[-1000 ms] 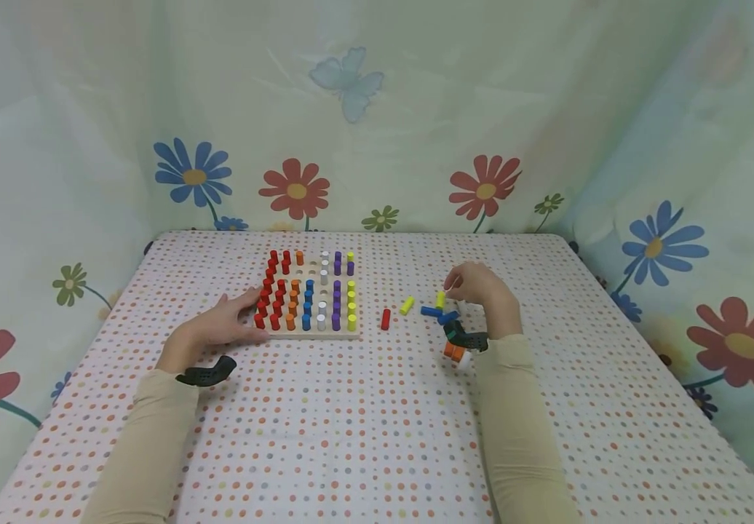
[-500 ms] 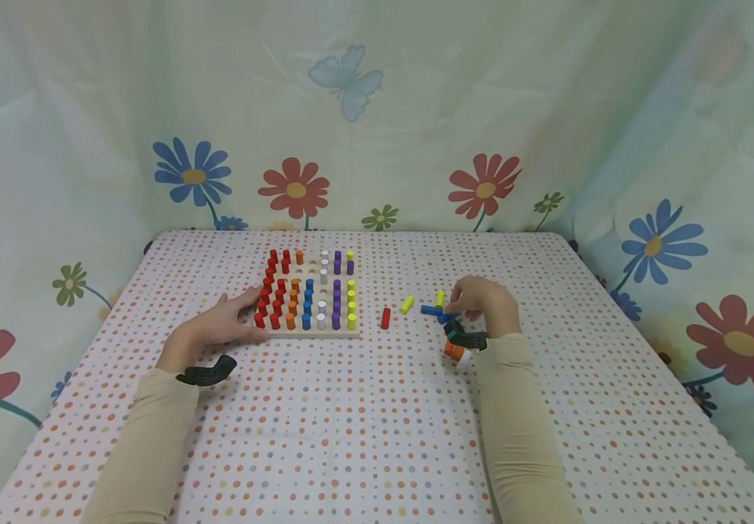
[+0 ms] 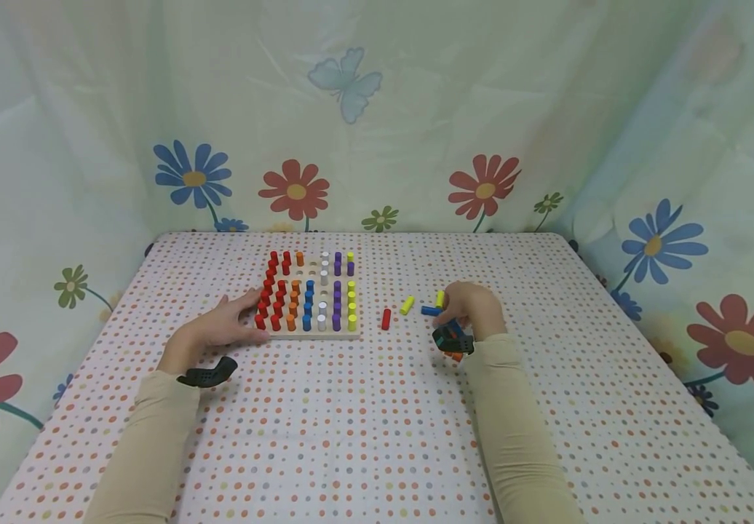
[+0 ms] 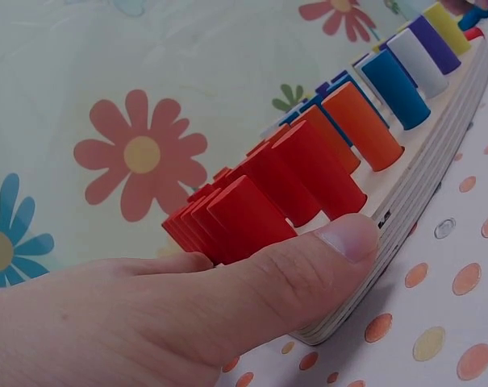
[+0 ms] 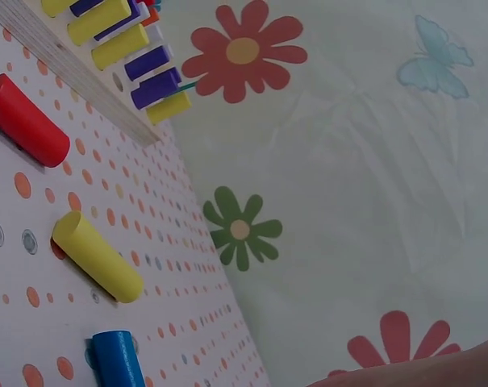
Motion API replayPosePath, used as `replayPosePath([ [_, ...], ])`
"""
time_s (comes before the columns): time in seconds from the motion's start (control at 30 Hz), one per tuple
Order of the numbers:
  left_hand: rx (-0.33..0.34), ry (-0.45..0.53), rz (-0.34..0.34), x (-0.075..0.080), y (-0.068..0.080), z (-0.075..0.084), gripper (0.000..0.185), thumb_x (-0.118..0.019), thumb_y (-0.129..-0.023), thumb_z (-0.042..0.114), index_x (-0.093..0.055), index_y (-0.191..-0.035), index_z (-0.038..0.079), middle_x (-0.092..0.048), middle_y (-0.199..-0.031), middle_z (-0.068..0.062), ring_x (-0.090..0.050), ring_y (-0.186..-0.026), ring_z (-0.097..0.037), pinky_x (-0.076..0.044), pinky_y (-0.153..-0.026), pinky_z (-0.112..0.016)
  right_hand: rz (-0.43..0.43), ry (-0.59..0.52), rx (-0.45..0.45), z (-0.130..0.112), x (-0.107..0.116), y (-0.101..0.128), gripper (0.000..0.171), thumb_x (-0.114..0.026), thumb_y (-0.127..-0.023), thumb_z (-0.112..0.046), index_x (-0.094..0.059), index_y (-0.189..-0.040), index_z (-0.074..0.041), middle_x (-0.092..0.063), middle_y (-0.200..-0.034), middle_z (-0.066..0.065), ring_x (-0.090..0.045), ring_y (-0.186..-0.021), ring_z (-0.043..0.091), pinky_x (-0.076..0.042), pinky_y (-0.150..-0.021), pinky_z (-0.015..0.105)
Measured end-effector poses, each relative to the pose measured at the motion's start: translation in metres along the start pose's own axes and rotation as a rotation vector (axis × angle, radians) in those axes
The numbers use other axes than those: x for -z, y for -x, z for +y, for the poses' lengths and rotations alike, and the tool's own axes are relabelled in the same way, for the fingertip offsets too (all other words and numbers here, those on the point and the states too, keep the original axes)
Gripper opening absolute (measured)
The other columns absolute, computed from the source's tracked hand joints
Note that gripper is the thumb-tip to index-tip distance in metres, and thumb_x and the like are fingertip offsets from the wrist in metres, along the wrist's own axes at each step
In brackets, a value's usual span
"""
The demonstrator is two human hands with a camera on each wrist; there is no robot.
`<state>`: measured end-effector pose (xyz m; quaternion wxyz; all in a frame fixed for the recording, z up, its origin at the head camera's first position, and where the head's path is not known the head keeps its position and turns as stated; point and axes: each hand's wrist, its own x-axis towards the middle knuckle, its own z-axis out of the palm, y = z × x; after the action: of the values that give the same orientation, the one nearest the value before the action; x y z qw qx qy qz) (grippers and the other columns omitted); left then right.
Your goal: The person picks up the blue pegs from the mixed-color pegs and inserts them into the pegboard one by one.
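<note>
My left hand [image 3: 223, 322] rests at the left edge of a wooden pegboard [image 3: 311, 335]. In the left wrist view its thumb [image 4: 340, 242] lies along the board's front corner, beside red pegs [image 4: 316, 169]. My right hand [image 3: 474, 306] is low over the loose pegs on the right, fingers bent down around a blue peg [image 3: 458, 327], partly hidden by the hand and wrist camera. Another blue peg [image 3: 430, 311] lies just left of its fingertips, and a yellow peg [image 3: 440, 298] lies close behind them. In the right wrist view the fingers are out of sight.
Between board and right hand lie a red peg [image 3: 386, 319] and a yellow peg [image 3: 407, 305]. Orange pegs [image 3: 453, 356] show below the right wrist camera. Rows of coloured pegs stand in the board, with some bare holes [image 3: 314, 264]. A flowered curtain [image 3: 377, 145] surrounds the dotted tabletop [image 3: 351, 422].
My right hand came down from beside the yellow peg onto a blue peg, then shifted slightly left, the wrist camera now covering more of the orange pegs. My left hand stays at the board.
</note>
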<state>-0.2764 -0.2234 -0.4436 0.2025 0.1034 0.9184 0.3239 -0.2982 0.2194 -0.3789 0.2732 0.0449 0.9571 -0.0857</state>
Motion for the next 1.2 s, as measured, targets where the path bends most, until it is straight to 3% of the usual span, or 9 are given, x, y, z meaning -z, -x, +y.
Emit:
replayPosePath([
  [0.37, -0.028, -0.029, 0.007, 0.0, 0.001, 0.0, 0.121, -0.075, -0.065, 0.065, -0.013, -0.154, 0.012, -0.006, -0.161, -0.013, 0.005, -0.148, -0.034, 0.014, -0.116, -0.057, -0.017, 0.006, -0.02, -0.001, -0.003, -0.005, 0.041, -0.075, -0.082, -0.029, -0.064, -0.111, -0.003, -0.065, -0.098, 0.008, -0.064, -0.081, 0.02, -0.053, -0.066, 0.027],
  [0.87, -0.009, 0.001, -0.001, 0.002, 0.001, 0.001, 0.121, -0.075, -0.064, 0.065, -0.012, -0.154, 0.014, -0.003, -0.161, -0.011, 0.015, -0.146, -0.035, 0.015, -0.114, -0.059, -0.014, -0.048, 0.045, 0.008, 0.004, -0.002, 0.044, -0.073, -0.083, -0.027, -0.06, -0.117, -0.002, -0.066, -0.099, 0.009, -0.064, -0.082, 0.019, -0.054, -0.069, 0.026],
  [1.03, -0.001, 0.007, -0.003, 0.002, 0.002, 0.002, 0.121, -0.076, -0.064, 0.064, -0.012, -0.154, 0.014, -0.003, -0.161, -0.011, 0.015, -0.146, -0.035, 0.015, -0.114, -0.059, 0.037, -0.08, 0.127, 0.008, 0.008, 0.005, 0.033, -0.062, -0.091, -0.026, -0.06, -0.119, -0.009, -0.062, -0.103, 0.011, -0.062, -0.086, 0.023, -0.055, -0.074, 0.033],
  [1.2, 0.011, 0.013, -0.002, 0.001, 0.002, 0.004, 0.122, -0.076, -0.064, 0.064, -0.011, -0.154, 0.014, -0.003, -0.161, -0.011, 0.016, -0.146, -0.036, 0.015, -0.114, -0.06, 0.08, -0.043, 0.223, 0.005, 0.014, 0.009, 0.035, -0.05, -0.099, -0.03, -0.059, -0.126, -0.011, -0.059, -0.087, 0.008, -0.057, -0.071, 0.02, -0.048, -0.067, 0.031],
])
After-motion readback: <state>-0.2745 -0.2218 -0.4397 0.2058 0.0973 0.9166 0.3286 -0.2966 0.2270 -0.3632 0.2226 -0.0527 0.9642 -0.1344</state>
